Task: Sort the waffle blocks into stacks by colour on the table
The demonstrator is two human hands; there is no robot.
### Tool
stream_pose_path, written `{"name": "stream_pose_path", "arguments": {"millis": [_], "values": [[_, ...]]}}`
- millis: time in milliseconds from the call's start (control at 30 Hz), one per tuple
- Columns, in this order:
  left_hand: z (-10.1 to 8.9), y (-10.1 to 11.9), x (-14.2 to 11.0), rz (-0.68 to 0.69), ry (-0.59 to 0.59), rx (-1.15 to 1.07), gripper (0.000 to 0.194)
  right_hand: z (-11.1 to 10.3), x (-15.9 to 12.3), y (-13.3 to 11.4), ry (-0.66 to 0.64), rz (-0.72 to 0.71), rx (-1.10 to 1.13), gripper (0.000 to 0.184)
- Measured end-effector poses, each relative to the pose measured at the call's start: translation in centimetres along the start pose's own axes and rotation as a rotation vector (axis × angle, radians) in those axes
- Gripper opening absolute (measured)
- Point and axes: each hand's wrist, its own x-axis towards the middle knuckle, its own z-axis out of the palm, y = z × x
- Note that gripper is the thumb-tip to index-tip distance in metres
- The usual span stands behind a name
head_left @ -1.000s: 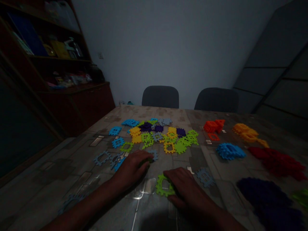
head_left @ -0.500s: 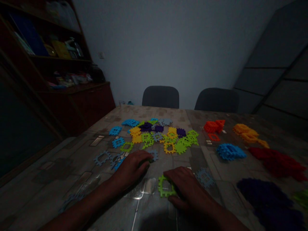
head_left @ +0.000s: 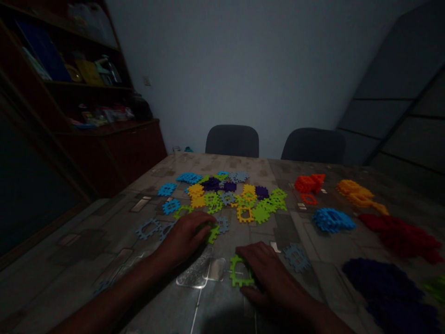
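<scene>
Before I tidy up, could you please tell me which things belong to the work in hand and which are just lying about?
Apparently in use:
green piece in left hand
green frame in right hand
loose mixed pieces
colour piles

Apparently just around:
grey chairs
cabinet
shelf items

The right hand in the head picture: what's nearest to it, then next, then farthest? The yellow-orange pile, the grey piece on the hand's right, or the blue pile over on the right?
1. Grey piece: just right of the right hand.
2. Blue pile: farther right and back.
3. Yellow-orange pile: even farther right, behind the blue pile.
</scene>
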Motion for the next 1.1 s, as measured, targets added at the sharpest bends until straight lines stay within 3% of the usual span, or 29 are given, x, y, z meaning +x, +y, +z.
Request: {"name": "stream_pose_path", "arguments": {"millis": [433, 633, 800, 933, 1000, 1100], "values": [[-0.4, 0.0, -0.1, 0.010, -0.036, -0.007, 0.025, -0.1, -0.5, 0.2, -0.001, 0.028, -0.061, 0.072], [-2.0, -1.4, 0.3, -0.069, 0.103, -0.038, 0.030, -0.5, -1.0, 0.3, 0.023, 0.129, -0.202, 0.065], [-1.4, -1.1, 0.0, -0.050, 0.011, -0.016, 0.028, 0.6, -2.1, 0.7, 0.040, 0.217, -0.340, 0.067], [-0.9, -0.2, -0.1, -0.033, -0.054, 0.011, 0.028, 0.3, -2.3, 0.7, -0.039, 0.280, -0.355, 0.088], [-1.7, -0.6, 0.0, -0.039, -0.061, 0.016, 0.030, 0.0, -2.2, 0.8, -0.064, 0.237, -0.347, 0.091], [-4.5, -2.4, 0.4, -0.086, -0.002, 0.047, 0.036, -0.1, -2.2, 1.6, -0.083, 0.035, -0.325, 0.088]]}}
